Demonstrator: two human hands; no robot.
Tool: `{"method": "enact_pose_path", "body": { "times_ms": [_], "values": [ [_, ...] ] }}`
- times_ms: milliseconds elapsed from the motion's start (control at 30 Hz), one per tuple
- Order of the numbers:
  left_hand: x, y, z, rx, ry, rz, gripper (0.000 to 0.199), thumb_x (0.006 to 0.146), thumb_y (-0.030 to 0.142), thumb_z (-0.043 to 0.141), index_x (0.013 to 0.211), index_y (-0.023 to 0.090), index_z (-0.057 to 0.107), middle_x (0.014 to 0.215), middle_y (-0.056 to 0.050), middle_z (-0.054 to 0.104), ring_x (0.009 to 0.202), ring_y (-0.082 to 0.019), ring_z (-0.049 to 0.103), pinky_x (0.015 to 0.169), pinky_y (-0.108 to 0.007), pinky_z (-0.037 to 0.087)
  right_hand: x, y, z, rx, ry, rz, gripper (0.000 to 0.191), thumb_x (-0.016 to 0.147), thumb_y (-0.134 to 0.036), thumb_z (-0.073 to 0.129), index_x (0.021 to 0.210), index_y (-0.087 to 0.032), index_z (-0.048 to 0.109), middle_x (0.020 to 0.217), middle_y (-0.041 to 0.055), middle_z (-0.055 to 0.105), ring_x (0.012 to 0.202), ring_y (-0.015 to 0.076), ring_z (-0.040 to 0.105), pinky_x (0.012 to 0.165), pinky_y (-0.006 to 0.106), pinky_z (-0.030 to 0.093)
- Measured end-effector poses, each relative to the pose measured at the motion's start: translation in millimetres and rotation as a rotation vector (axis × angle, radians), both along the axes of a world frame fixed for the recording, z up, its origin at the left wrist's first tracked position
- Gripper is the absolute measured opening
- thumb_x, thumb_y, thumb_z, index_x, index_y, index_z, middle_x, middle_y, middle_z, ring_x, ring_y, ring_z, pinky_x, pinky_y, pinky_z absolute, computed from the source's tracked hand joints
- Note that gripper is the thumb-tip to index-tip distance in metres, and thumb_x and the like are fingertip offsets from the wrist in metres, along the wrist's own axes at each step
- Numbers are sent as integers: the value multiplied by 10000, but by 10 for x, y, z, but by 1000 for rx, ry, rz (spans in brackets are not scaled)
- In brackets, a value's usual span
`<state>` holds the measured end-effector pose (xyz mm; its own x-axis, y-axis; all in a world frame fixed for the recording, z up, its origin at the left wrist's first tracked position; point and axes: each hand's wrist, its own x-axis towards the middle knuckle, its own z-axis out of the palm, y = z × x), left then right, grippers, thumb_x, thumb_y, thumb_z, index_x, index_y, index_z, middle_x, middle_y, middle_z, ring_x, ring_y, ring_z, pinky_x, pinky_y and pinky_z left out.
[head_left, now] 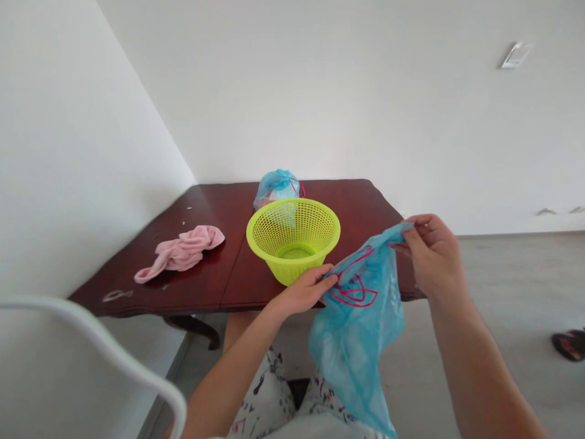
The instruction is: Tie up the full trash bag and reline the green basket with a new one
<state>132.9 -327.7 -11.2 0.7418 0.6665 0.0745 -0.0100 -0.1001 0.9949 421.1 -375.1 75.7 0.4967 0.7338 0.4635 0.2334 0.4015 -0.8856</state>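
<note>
Blue plastic bag [361, 323] hangs at five o'clock from the lime-green plastic basket [293, 238], past the near edge of the dark wood table [365, 207], with open floor [503, 317] at three o'clock from the bag. On the tabletop, a pink cloth [180, 253] lies at nine o'clock from the basket and a second blue bag [276, 188] at twelve. The hands stand apart, forearms raised: the left hand [304, 291] pinches the bag's edge just beside the basket, and the right hand [432, 256] grips its top corner.
</note>
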Motion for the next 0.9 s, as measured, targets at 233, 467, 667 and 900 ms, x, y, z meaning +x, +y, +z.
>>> {"method": "enact_pose_path", "body": {
  "times_ms": [233,467,667,900],
  "values": [
    [438,-203,289,-87,-343,134,669,1039,860,785,1235,228,881,1028,-72,846,952,-248,788,914,-407,697,-259,174,1036,277,-311,-51,128,1080,-382,835,1059,-295,744,899,17,753,787,193,711,720,373,610],
    [702,-304,374,-220,-522,336,802,928,936,851,1322,238,845,936,-57,820,913,-260,806,748,-364,684,-52,282,1164,438,-454,-27,97,1095,-304,764,1180,-286,723,1103,72,774,1024,223,772,991,440,661],
    [713,-390,270,-324,-484,266,833,932,906,879,1360,191,864,1113,-107,888,986,-268,840,809,-353,698,-10,-218,459,448,-816,-296,471,1078,-264,681,1549,-273,681,1541,147,758,1480,388,718,1323,697,529],
    [644,-419,174,-288,-457,304,700,958,797,932,1317,196,912,1195,-96,905,1091,-259,817,999,-370,675,-372,-780,-45,306,-1288,47,333,1107,-153,651,1409,-257,746,1428,96,874,1294,297,829,1313,538,540]
  ]
}}
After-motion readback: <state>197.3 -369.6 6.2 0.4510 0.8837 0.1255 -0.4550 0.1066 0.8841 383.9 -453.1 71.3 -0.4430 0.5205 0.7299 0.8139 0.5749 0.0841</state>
